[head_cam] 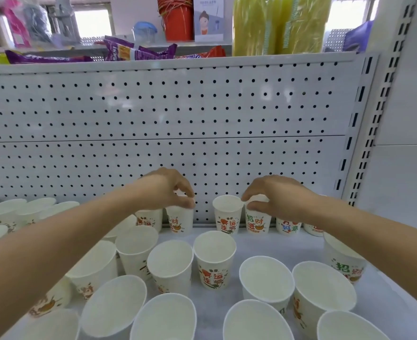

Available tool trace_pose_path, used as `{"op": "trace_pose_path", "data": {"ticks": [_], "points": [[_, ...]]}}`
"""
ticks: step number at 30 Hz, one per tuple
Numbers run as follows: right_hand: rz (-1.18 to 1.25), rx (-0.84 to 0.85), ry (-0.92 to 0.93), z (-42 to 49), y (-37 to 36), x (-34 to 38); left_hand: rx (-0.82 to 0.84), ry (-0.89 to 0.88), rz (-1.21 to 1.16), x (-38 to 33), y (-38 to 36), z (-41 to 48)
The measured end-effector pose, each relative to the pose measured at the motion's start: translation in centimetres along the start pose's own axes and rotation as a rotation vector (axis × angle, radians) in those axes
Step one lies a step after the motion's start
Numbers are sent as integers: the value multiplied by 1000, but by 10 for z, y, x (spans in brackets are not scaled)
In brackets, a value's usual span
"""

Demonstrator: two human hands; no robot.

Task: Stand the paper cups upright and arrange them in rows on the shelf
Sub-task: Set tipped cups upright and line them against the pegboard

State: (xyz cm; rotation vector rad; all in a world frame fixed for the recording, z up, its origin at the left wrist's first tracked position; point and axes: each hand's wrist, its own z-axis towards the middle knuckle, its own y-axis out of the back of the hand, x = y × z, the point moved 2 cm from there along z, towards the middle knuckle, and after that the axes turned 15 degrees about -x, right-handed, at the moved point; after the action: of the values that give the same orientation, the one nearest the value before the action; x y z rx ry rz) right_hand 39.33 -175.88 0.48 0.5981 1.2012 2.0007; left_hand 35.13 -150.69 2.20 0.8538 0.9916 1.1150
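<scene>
Front cups (163, 315) stood upright but scattered on the shelf (263, 244); by the pegboard (178, 119) your left hand (163, 190) pinched the left cup (180, 223) by its rim and your right hand (276, 197) the right cup (257, 223), back-row setting, with the gap between them probably to close next.
</scene>
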Motion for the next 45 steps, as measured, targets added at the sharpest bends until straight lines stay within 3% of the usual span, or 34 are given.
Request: {"op": "trace_pose_path", "data": {"ticks": [3,6,27,36,40,45], "points": [[-16,54,25,9,-10,13,106,-11,231,8,-6,-4],[-65,105,47,16,-16,23,103,-23,285,8,-12,-2],[-178,111,92,20,-19,36,-21,-86,96,-19,-30,3],[22,-60,-46,-9,29,14,-97,-149,171,-26,-23,-6],[224,-38,-164,-53,64,-16,-207,-239,37,-52,-2,-26],[274,78,-234,-109,90,-41,-38,-329,-187,-106,5,-56]]}}
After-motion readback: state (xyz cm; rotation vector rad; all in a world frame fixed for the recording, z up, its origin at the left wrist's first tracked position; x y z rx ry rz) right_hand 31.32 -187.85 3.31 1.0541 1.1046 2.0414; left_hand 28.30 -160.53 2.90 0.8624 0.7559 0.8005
